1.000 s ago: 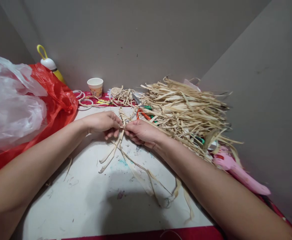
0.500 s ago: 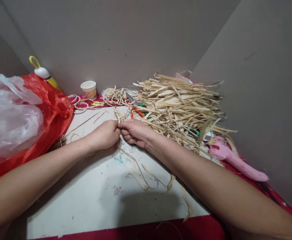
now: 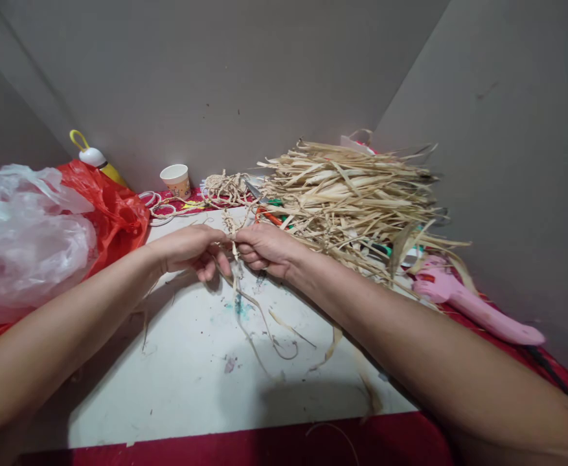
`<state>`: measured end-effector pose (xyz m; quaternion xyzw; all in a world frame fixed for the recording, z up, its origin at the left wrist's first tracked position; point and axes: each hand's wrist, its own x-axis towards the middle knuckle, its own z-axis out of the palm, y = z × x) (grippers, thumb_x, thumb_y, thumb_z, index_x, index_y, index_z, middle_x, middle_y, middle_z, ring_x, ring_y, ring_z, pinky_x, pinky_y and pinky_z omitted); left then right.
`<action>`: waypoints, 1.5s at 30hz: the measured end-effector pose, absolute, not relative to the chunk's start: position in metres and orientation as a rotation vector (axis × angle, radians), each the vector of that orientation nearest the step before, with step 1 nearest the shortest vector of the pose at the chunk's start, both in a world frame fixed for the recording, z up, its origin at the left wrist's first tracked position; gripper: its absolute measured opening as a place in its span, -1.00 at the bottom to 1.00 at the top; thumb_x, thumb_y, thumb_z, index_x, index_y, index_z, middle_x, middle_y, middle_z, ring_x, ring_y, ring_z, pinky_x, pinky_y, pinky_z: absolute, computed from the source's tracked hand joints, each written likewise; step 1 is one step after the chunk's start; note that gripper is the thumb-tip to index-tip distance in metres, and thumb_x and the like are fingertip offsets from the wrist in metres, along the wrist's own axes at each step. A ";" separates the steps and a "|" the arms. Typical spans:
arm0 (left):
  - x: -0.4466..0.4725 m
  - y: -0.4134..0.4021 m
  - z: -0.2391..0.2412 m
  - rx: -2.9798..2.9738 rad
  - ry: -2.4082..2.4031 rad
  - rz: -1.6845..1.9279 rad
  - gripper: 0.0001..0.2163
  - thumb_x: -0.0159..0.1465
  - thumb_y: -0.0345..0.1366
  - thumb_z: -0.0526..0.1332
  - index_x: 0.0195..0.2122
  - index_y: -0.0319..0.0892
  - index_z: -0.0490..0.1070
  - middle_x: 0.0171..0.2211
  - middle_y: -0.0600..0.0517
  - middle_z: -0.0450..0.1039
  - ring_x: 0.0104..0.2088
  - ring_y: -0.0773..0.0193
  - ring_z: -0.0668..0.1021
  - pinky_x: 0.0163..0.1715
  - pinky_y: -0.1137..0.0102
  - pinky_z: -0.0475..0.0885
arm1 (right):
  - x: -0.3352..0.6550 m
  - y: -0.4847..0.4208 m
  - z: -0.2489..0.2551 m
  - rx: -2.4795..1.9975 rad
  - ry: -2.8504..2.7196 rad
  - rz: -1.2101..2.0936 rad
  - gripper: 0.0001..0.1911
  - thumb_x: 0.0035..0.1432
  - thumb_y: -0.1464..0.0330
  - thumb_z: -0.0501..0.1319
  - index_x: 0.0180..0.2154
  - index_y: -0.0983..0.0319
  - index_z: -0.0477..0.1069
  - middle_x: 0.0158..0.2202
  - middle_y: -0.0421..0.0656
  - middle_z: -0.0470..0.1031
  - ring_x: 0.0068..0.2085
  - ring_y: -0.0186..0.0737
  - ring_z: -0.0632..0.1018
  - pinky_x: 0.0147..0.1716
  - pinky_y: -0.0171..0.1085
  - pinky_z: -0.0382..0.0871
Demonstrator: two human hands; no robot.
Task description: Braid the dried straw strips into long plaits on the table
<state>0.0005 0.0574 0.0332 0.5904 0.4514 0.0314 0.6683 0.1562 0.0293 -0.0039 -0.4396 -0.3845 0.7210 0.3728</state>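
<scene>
My left hand (image 3: 192, 249) and my right hand (image 3: 262, 248) meet over a white board (image 3: 177, 375), both pinching the same thin plait of dried straw strips (image 3: 232, 228). The plaited end runs away from my fingers toward the back. Loose pale strip ends (image 3: 259, 317) hang from my fingers and curl on the board below. My left fingers are partly spread under the strips, thumb and forefinger closed on them. My right fingers are curled round the plait.
A big heap of dried straw strips (image 3: 356, 200) lies at the right, over orange-and-green scissors (image 3: 270, 215). A pink glue gun (image 3: 463, 304) lies further right. A paper cup (image 3: 175, 180), white rings (image 3: 153, 202), a red bag (image 3: 113, 207) and a clear bag (image 3: 26, 239) sit at the left. Grey walls enclose the corner.
My left hand has loosened from a tight fist, its fingers now spread under the strips. The hanging strip ends have shifted on the board. The view has tilted slightly.
</scene>
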 end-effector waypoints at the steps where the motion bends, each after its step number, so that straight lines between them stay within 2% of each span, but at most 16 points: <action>1: -0.003 0.062 0.032 1.309 1.013 0.077 -0.85 0.19 -0.26 0.14 -0.40 -0.27 0.32 -0.55 -0.11 0.54 -0.76 0.37 0.43 -0.78 0.52 0.29 | 0.157 0.030 -0.005 -1.109 -1.001 1.858 -0.70 0.00 0.50 0.10 -0.63 0.22 0.00 -0.77 -0.43 -0.06 -0.75 -0.57 -0.06 -0.80 -0.52 -0.23; 4: -0.009 0.069 0.025 1.284 0.976 0.123 -0.87 0.14 -0.31 0.23 -0.43 -0.26 0.32 -0.59 -0.04 0.52 -0.78 0.42 0.41 -0.79 0.57 0.28 | 0.158 0.033 -0.008 -1.090 -1.042 1.884 -0.70 -0.01 0.49 0.13 -0.63 0.22 0.01 -0.76 -0.42 -0.05 -0.74 -0.57 -0.06 -0.80 -0.51 -0.23; 10: -0.010 0.067 0.017 1.302 0.983 0.208 -0.83 0.15 -0.30 0.26 -0.27 -0.26 0.40 -0.60 0.02 0.52 -0.77 0.44 0.41 -0.79 0.58 0.27 | 0.161 0.033 -0.010 -1.107 -1.062 1.885 -0.69 0.01 0.46 0.15 -0.62 0.22 0.01 -0.75 -0.43 -0.05 -0.75 -0.57 -0.07 -0.80 -0.52 -0.23; 13: -0.010 0.065 0.020 1.354 1.019 0.199 -0.87 0.16 -0.29 0.25 -0.38 -0.26 0.39 -0.60 0.03 0.51 -0.77 0.45 0.40 -0.78 0.57 0.28 | 0.160 0.032 -0.009 -1.112 -1.097 1.871 -0.67 0.01 0.46 0.13 -0.64 0.22 0.00 -0.76 -0.42 -0.04 -0.75 -0.57 -0.06 -0.81 -0.51 -0.23; 16: -0.009 0.060 0.027 1.462 1.071 0.152 -0.85 0.22 -0.31 0.17 -0.46 -0.26 0.35 -0.61 0.03 0.48 -0.76 0.45 0.40 -0.75 0.55 0.30 | 0.160 0.031 -0.010 -1.126 -1.149 1.842 -0.75 0.01 0.48 0.12 -0.63 0.24 0.11 -0.77 -0.40 0.00 -0.76 -0.56 -0.03 -0.82 -0.51 -0.21; 20: -0.008 0.056 0.033 1.614 1.127 0.045 -0.81 0.27 -0.32 0.07 -0.47 -0.25 0.34 -0.60 0.02 0.48 -0.72 0.43 0.43 -0.71 0.54 0.33 | 0.160 0.032 -0.010 -1.127 -1.207 1.896 -0.86 0.03 0.48 0.11 -0.56 0.30 0.27 -0.77 -0.41 -0.01 -0.76 -0.56 -0.04 -0.82 -0.53 -0.20; 23: -0.010 0.057 0.034 1.683 1.212 0.065 -0.85 0.26 -0.28 0.09 -0.36 -0.23 0.36 -0.56 0.00 0.51 -0.70 0.39 0.45 -0.69 0.52 0.34 | 0.161 0.032 -0.009 -1.150 -1.166 1.944 -0.87 0.05 0.48 0.11 -0.54 0.31 0.28 -0.76 -0.42 -0.04 -0.75 -0.57 -0.06 -0.82 -0.53 -0.21; 25: -0.014 0.058 0.035 1.717 1.319 0.204 -0.86 0.25 -0.26 0.10 -0.23 -0.20 0.34 -0.55 0.01 0.51 -0.71 0.38 0.43 -0.70 0.51 0.32 | 0.161 0.032 -0.008 -1.160 -1.136 1.945 -0.87 0.06 0.48 0.10 -0.52 0.31 0.29 -0.75 -0.43 -0.05 -0.75 -0.57 -0.07 -0.81 -0.53 -0.22; 27: -0.020 0.054 0.039 1.782 1.411 0.400 -0.84 0.25 -0.25 0.10 -0.19 -0.18 0.30 -0.55 0.04 0.49 -0.73 0.39 0.40 -0.71 0.51 0.28 | 0.160 0.032 -0.008 -1.166 -1.126 1.940 -0.87 0.07 0.49 0.08 -0.51 0.32 0.30 -0.75 -0.43 -0.07 -0.74 -0.57 -0.08 -0.81 -0.53 -0.23; 30: -0.027 0.036 0.046 1.963 1.420 0.526 -0.85 0.22 -0.22 0.12 -0.38 -0.20 0.31 -0.58 0.07 0.44 -0.70 0.43 0.37 -0.69 0.53 0.22 | 0.159 0.032 -0.009 -1.174 -1.125 1.939 -0.86 0.06 0.50 0.07 -0.52 0.32 0.28 -0.75 -0.43 -0.07 -0.74 -0.56 -0.08 -0.81 -0.53 -0.23; 33: -0.027 0.009 0.045 2.078 1.354 0.339 -0.72 0.18 -0.10 0.14 -0.53 -0.21 0.33 -0.65 0.10 0.34 -0.66 0.43 0.33 -0.66 0.53 0.15 | 0.159 0.032 -0.010 -1.169 -1.120 1.951 -0.86 0.07 0.50 0.06 -0.52 0.31 0.27 -0.75 -0.42 -0.07 -0.74 -0.56 -0.08 -0.81 -0.52 -0.23; 35: -0.023 -0.007 0.036 2.125 1.325 0.254 -0.71 0.14 -0.07 0.17 -0.54 -0.21 0.36 -0.65 0.11 0.32 -0.63 0.42 0.31 -0.64 0.52 0.12 | 0.159 0.032 -0.010 -1.168 -1.118 1.950 -0.86 0.08 0.50 0.06 -0.51 0.31 0.28 -0.75 -0.42 -0.06 -0.74 -0.55 -0.07 -0.80 -0.52 -0.23; 38: -0.014 -0.015 0.018 2.111 1.283 0.213 -0.79 0.12 -0.17 0.19 -0.52 -0.21 0.41 -0.62 0.12 0.33 -0.60 0.41 0.31 -0.60 0.50 0.14 | 0.159 0.031 -0.010 -1.179 -1.118 1.937 -0.86 0.08 0.49 0.06 -0.52 0.31 0.27 -0.75 -0.42 -0.06 -0.74 -0.55 -0.07 -0.81 -0.52 -0.23; 41: -0.011 -0.008 0.008 1.988 1.233 0.176 -0.80 0.14 -0.24 0.15 -0.54 -0.22 0.42 -0.65 0.12 0.32 -0.63 0.42 0.30 -0.59 0.50 0.16 | 0.159 0.031 -0.008 -1.175 -1.121 1.935 -0.85 0.08 0.49 0.07 -0.53 0.30 0.26 -0.74 -0.42 -0.06 -0.74 -0.56 -0.08 -0.81 -0.52 -0.23; 45: -0.019 0.013 0.015 1.883 1.285 0.163 -0.79 0.14 -0.23 0.14 -0.53 -0.23 0.43 -0.70 0.13 0.30 -0.69 0.43 0.26 -0.65 0.50 0.15 | 0.160 0.032 -0.007 -1.135 -1.129 1.948 -0.85 0.08 0.49 0.07 -0.52 0.32 0.28 -0.74 -0.42 -0.07 -0.74 -0.56 -0.08 -0.81 -0.53 -0.23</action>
